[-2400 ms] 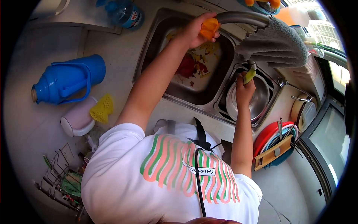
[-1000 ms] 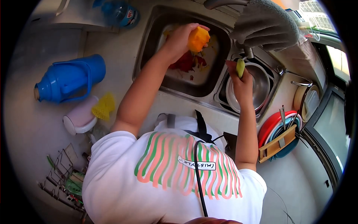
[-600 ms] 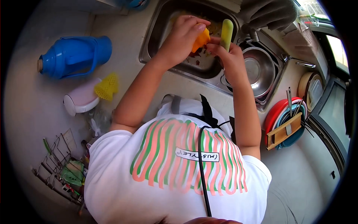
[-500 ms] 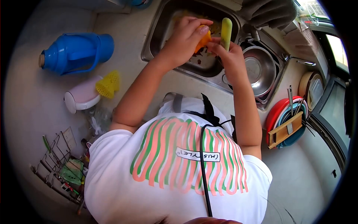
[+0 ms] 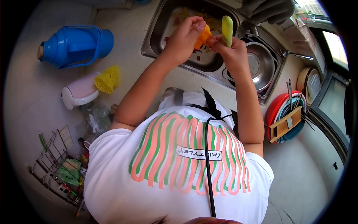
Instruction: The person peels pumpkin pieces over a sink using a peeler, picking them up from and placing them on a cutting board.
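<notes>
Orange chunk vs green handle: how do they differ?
Colour: the orange chunk is deep orange, the green handle pale yellowish green. Shape: the chunk looks blocky, the handle slim and round-ended. Visibility: the chunk is partly covered; the handle's rounded end stands clear. Shared: both are held.

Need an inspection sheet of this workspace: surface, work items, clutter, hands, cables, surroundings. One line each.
Surface: pale counter with a steel sink; scraps inside.
Work items: orange piece above the sink; green handle, its working end not discernible.
Clutter: metal bowl, blue thermos, pink-and-white container, yellow mesh.
Hands: left hand grips the orange piece; right hand grips the green handle, fingers by the piece, contact unclear.
Cables: black cable over the white shirt.
Surroundings: stacked basins, window.
</notes>
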{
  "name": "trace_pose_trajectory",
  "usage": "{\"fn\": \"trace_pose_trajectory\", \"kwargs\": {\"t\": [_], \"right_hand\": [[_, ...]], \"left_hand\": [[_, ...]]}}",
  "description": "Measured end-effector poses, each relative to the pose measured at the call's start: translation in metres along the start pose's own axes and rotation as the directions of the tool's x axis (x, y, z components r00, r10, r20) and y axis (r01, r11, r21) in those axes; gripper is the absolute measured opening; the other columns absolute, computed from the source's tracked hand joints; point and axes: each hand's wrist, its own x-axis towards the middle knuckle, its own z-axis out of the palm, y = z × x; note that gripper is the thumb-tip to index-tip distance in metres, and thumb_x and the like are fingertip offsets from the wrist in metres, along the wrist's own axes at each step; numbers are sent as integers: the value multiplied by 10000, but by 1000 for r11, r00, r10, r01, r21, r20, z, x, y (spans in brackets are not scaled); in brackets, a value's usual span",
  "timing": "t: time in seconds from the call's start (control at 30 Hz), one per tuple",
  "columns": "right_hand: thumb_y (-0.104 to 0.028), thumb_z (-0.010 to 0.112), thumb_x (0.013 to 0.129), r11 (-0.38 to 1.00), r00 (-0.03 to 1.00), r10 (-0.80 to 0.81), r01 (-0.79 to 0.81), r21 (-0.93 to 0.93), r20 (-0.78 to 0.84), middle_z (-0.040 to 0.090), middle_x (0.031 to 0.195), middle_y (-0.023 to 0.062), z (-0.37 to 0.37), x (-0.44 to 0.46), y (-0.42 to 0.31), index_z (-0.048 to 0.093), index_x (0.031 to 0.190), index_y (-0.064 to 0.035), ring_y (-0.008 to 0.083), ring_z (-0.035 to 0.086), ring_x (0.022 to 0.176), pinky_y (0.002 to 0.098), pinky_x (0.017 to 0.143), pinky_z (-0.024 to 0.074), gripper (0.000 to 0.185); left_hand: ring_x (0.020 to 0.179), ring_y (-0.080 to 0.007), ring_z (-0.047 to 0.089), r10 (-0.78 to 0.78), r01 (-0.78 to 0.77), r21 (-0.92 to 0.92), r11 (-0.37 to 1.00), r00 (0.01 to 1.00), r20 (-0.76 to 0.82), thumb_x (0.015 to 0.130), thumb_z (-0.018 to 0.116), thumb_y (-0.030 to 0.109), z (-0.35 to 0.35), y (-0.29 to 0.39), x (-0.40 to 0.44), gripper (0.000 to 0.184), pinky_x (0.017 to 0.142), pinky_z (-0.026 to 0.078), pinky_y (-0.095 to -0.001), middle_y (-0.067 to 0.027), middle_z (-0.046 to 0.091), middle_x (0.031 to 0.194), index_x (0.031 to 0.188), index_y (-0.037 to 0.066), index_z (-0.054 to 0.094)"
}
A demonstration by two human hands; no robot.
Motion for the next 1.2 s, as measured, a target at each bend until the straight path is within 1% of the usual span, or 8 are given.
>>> {"fn": "trace_pose_trajectory", "kwargs": {"t": [0.13,0.17,0.27,0.37,0.47,0.83,1.0,1.2], "right_hand": [[-162,692,820,1000,1000,-13,13,-6,1,673,734,47,-3,-5,-3,702,922,25,97,593,673,245,678,467,214],[-160,695,817,1000,1000,-12,12,-3,-6,674,731,47,-3,-5,-3,704,933,23,97,588,664,247,673,467,216],[-158,696,820,971,996,-76,63,-233,-51,677,727,65,-6,1,5,704,976,6,113,592,650,264,661,474,226],[-154,687,835,860,980,-199,162,-485,-27,680,736,87,-9,6,16,699,1009,-16,133,598,641,277,650,480,222],[-133,663,849,855,987,-159,127,-503,-23,686,757,106,-9,7,15,693,1033,-22,149,621,662,277,666,490,216],[-147,631,894,929,971,-211,164,-332,-109,693,873,73,-18,16,6,693,1028,-19,139,625,791,261,755,479,195],[-183,627,903,936,919,-351,348,-49,-178,665,939,66,-16,22,10,702,1033,-48,149,603,868,247,801,455,202],[-177,661,883,868,963,-196,258,424,-185,607,806,26,-8,17,-20,625,978,-18,85,570,764,200,703,439,189]], "left_hand": [[936,-190,622,-37,34,-25,999,991,-126,970,479,498,-11,-7,7,578,842,492,-297,-120,622,1059,1251,-6,500],[959,-163,632,-169,157,-240,958,985,-34,968,516,459,-16,-4,6,530,825,502,-274,-104,612,1108,1251,11,522],[904,-173,656,-314,322,-426,845,945,92,917,644,339,-22,2,1,452,783,524,-277,-107,608,1120,1207,21,506],[965,-176,635,-307,303,-308,902,951,36,833,743,217,-23,-1,-2,467,838,510,-284,-110,599,1129,1170,43,471],[1024,-170,603,-173,177,-413,893,984,47,785,777,154,-20,-3,-9,513,877,487,-276,-109,594,1128,1158,50,442],[893,-103,601,-43,101,-326,940,982,183,786,759,96,-18,17,-21,623,666,477,-218,-54,604,1014,1290,87,392],[763,-94,586,124,-75,-364,928,986,112,758,773,83,-9,-2,-16,699,616,475,-222,-41,580,982,1317,118,354],[718,-98,577,-94,142,-239,961,975,199,746,784,75,-7,23,-25,730,570,473,-224,-44,574,1022,1328,156,351]]}}
